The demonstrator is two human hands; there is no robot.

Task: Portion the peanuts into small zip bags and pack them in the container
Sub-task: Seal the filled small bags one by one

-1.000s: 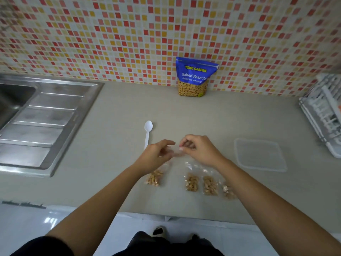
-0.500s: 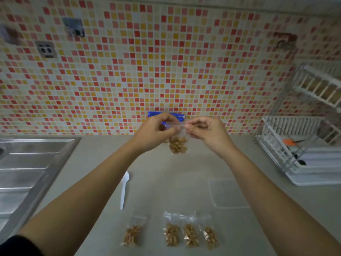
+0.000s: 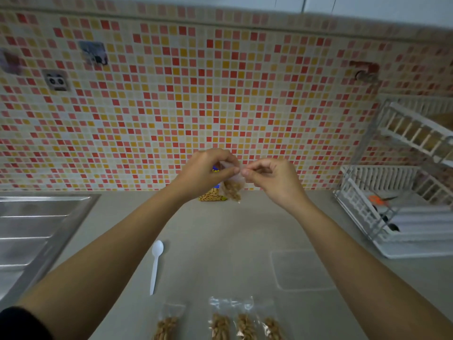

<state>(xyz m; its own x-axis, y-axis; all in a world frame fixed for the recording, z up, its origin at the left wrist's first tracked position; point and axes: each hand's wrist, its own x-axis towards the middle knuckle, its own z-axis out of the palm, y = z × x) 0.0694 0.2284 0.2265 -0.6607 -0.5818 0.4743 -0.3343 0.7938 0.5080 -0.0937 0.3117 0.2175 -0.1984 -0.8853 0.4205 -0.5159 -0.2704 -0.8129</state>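
I hold a small zip bag [image 3: 232, 186] of peanuts up in front of me, above the bench [image 3: 232, 241] and level with the foot of the tiled wall [image 3: 220, 94]; the nuts sag in its lower half and its clear top edge runs between my two hands. My left hand [image 3: 203, 174] is curled, thumb and forefinger pinched tight on the left end of that edge, the other fingers folded in. My right hand [image 3: 272, 179] mirrors it, thumb and forefinger nipped on the right end, knuckles up, wrist bent slightly down. Both forearms reach out nearly straight and converge toward the bag, so my fingertips almost meet. Just behind the bag, partly hidden by my left hand, stands the blue peanut packet [image 3: 212, 193] against the wall. On the bench near me lie four filled bags: one [image 3: 169, 326] alone on the left, three [image 3: 244, 323] side by side to its right. A white plastic spoon [image 3: 155, 265] lies left of centre, a clear lid [image 3: 300, 269] flat to the right, a dish rack [image 3: 402, 207] beyond it, and a steel sink [image 3: 31, 229] at far left.
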